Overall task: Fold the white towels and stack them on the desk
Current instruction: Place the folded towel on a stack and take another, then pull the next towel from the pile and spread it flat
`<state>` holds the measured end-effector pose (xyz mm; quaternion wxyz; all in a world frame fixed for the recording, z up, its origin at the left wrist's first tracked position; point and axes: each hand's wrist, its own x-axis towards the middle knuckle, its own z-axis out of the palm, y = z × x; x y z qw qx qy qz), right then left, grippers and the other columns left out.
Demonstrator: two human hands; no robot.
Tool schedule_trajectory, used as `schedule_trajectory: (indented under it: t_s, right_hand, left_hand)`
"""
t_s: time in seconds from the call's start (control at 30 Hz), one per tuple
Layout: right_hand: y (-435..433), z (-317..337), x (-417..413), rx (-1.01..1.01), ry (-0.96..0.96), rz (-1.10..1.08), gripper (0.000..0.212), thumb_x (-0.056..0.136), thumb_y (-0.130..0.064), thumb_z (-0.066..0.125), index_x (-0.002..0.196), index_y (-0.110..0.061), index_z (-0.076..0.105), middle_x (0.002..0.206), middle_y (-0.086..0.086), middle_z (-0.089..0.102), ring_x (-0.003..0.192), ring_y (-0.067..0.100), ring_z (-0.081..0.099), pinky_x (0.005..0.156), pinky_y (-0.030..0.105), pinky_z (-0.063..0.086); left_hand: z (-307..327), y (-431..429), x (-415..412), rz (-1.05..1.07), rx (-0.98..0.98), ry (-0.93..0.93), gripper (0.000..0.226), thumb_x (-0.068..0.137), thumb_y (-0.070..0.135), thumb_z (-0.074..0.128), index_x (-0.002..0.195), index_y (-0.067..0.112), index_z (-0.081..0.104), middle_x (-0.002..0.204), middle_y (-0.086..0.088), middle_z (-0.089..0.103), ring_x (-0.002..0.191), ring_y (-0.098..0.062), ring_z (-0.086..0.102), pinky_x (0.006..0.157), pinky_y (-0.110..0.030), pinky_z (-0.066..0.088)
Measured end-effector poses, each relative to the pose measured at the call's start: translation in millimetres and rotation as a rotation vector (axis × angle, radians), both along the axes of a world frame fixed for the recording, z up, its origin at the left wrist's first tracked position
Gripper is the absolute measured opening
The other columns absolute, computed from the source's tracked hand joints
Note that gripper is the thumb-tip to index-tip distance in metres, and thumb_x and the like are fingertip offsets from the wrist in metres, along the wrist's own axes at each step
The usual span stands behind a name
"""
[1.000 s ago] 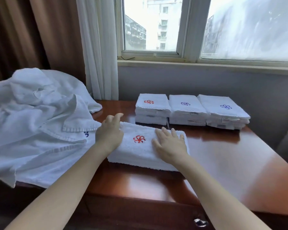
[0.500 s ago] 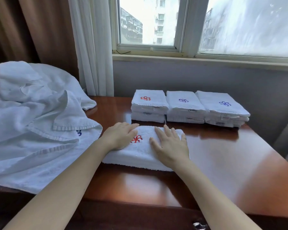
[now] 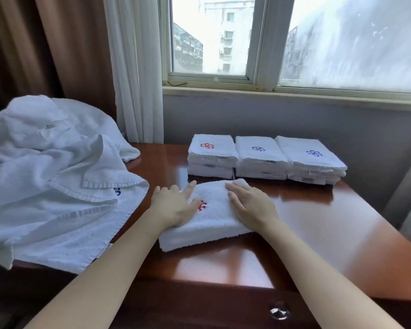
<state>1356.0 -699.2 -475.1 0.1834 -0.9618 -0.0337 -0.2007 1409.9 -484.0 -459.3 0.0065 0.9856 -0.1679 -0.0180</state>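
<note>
A daylit window (image 3: 223, 43) above a grey wall (image 3: 282, 124), with a white curtain (image 3: 133, 67) and brown drape (image 3: 57, 43).

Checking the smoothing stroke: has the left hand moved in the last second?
Yes. Against the back left stack, the left hand slid right along the folded towel, onto its red logo.

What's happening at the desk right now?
A person is folding white towels. The left hand and right hand lie flat on a folded towel with a red logo, fingers straight, pressing it down near the front of the desk. It is not yet stacked. Three stacks of folded towels sit behind it, below the window. A heap of unfolded ones lies on the left.
</note>
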Motion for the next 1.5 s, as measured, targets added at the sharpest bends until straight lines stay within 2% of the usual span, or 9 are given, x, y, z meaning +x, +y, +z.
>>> schedule_trajectory:
  t_s: [0.13,0.33,0.57,0.77,0.9,1.07,1.23,1.37,1.5]
  right_hand:
    - [-5.8,-2.7,-12.7,0.093,-0.026,-0.113,0.039,0.103,-0.035,0.039,0.135,-0.021,0.056,0.139,-0.001,0.057,0.136,0.019,0.042,0.109,0.032,0.028]
    - [-17.3,0.3,-41.4,0.365,0.041,-0.178,0.060,0.098,-0.033,0.051,0.153,-0.023,0.031,0.162,0.003,0.020,0.151,0.016,0.009,0.122,0.039,0.012]
    - [-26.8,18.1,-74.3,0.918,0.247,-0.102,0.071,0.093,-0.019,0.058,0.155,-0.020,0.022,0.161,-0.001,0.022,0.147,0.017,0.022,0.116,0.035,0.022]
    - [-40.6,26.1,-92.5,1.174,0.440,-0.025,0.025,0.094,-0.012,0.055,0.091,-0.037,0.055,0.090,-0.016,0.067,0.089,0.003,0.062,0.073,0.026,0.050]
    - [-43.3,26.3,-102.8,1.244,0.530,-0.010,0.037,0.092,-0.013,0.056,0.127,-0.026,0.052,0.123,0.002,0.059,0.097,0.022,0.062,0.074,0.033,0.054]
    - [-42.7,25.0,-110.9,1.286,0.563,0.057,0.062,0.087,-0.008,0.057,0.140,-0.034,0.037,0.121,0.014,0.058,0.081,0.021,0.056,0.069,0.030,0.047]
    - [-47.0,24.2,-121.1,1.170,0.610,0.178,0.088,0.085,0.006,0.052,0.150,-0.045,0.020,0.131,0.004,0.056,0.083,0.020,0.068,0.065,0.032,0.056]
    - [-48.7,26.2,-127.5,1.074,0.517,0.227,0.095,0.082,0.014,0.055,0.149,-0.046,0.025,0.140,-0.002,0.048,0.119,0.027,0.060,0.092,0.046,0.052]
    - [-48.9,39.1,-125.7,0.993,0.357,0.302,0.098,0.078,0.017,0.058,0.145,-0.049,0.030,0.141,-0.010,0.047,0.116,0.021,0.063,0.094,0.050,0.052]
  left_hand:
    - [4.6,-8.8,-15.6,0.047,0.024,0.026,0.064,0.095,0.064,0.005,0.154,0.043,-0.011,0.151,-0.015,0.038,0.125,-0.035,0.048,0.097,-0.042,0.042]
    - [13.0,-25.1,-39.9,0.038,0.153,0.098,0.070,0.094,0.069,0.001,0.154,0.038,-0.014,0.154,-0.014,0.037,0.127,-0.032,0.050,0.086,-0.039,0.041]
    - [25.6,-31.2,-53.9,-0.097,-0.156,0.387,0.079,0.095,0.066,0.036,0.156,0.036,-0.005,0.164,0.001,0.019,0.143,-0.025,0.035,0.109,-0.036,0.033]
    - [36.7,-14.5,-55.2,-0.137,-0.541,0.714,0.076,0.095,0.031,0.060,0.155,0.042,0.014,0.161,0.005,0.021,0.129,-0.015,0.046,0.081,-0.017,0.050]
    - [34.4,-9.4,-59.6,-0.146,-0.725,0.859,0.078,0.092,0.017,0.064,0.154,0.041,0.022,0.153,0.003,0.034,0.114,-0.017,0.060,0.083,-0.027,0.057]
    - [26.4,-9.2,-65.4,-0.152,-0.828,0.931,0.080,0.092,0.013,0.064,0.154,0.041,0.021,0.142,0.002,0.048,0.123,-0.031,0.059,0.095,-0.039,0.055]
    - [17.8,0.0,-62.3,-0.233,-0.895,0.990,0.081,0.090,0.014,0.065,0.153,0.044,0.023,0.126,0.021,0.051,0.106,-0.008,0.068,0.093,-0.034,0.055]
    - [15.3,6.2,-63.9,-0.331,-0.944,0.958,0.092,0.083,0.013,0.074,0.149,0.052,0.023,0.138,0.010,0.051,0.117,-0.013,0.063,0.089,-0.032,0.056]
    - [23.6,15.8,-64.6,-0.423,-0.993,0.774,0.099,0.075,0.017,0.083,0.145,0.058,0.027,0.136,0.014,0.053,0.118,-0.014,0.063,0.085,-0.032,0.057]
